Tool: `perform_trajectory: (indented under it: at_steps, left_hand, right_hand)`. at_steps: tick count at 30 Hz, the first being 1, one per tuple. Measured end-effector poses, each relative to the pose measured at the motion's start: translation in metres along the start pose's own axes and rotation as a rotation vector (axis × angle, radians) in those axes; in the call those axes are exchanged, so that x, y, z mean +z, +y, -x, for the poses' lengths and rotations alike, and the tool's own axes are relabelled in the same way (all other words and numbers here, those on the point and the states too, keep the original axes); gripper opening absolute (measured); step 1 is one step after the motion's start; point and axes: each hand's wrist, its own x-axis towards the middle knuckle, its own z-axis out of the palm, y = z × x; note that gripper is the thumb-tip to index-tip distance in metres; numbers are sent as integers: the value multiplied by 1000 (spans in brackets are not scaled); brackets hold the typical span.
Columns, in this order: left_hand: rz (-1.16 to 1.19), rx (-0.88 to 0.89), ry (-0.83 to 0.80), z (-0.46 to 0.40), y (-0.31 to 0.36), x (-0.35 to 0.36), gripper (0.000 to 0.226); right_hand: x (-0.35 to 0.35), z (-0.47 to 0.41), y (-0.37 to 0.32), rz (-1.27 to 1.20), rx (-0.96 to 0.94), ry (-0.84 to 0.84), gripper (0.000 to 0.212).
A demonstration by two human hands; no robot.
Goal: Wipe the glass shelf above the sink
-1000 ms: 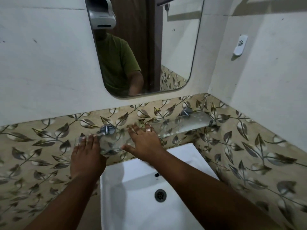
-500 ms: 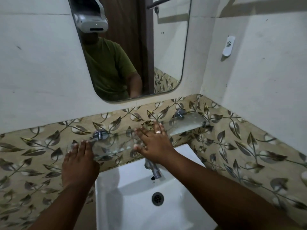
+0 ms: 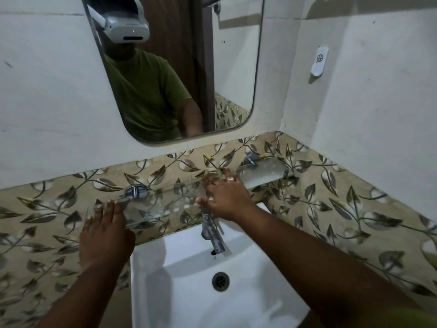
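A clear, narrow glass shelf (image 3: 165,204) runs along the leaf-patterned tile band above the white rectangular ceramic sink (image 3: 179,268), held to the wall by two round chrome brackets (image 3: 135,191). The left hand (image 3: 105,233) lies flat and open over the shelf's left end, fingers stretched forward together, fingertips reaching the glass near the left bracket; it grasps nothing. The right hand (image 3: 225,195) rests palm down on the shelf's middle, fingers spread and extended toward the wall, a ring on one finger, thumb pointing left along the front edge. No cloth shows under either palm. The chrome tap (image 3: 212,233) stands just below the right hand, over the basin
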Motion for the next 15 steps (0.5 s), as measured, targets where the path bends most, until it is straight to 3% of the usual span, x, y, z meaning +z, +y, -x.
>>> perform_trajectory:
  at_steps: [5,11,15]
  left_hand:
    - [4,-12,13,-1,1,2,84]
    - [-19,11,9,-3,-1,0,79]
    - [-21,11,-8,-2,-2,-3,78]
  right_hand:
    - [-7,-17,-3,-1,63,-27,95]
    - [-5,4,28,14,-86,-8,78]
    - [-7,-2,36,11,49,-6,86]
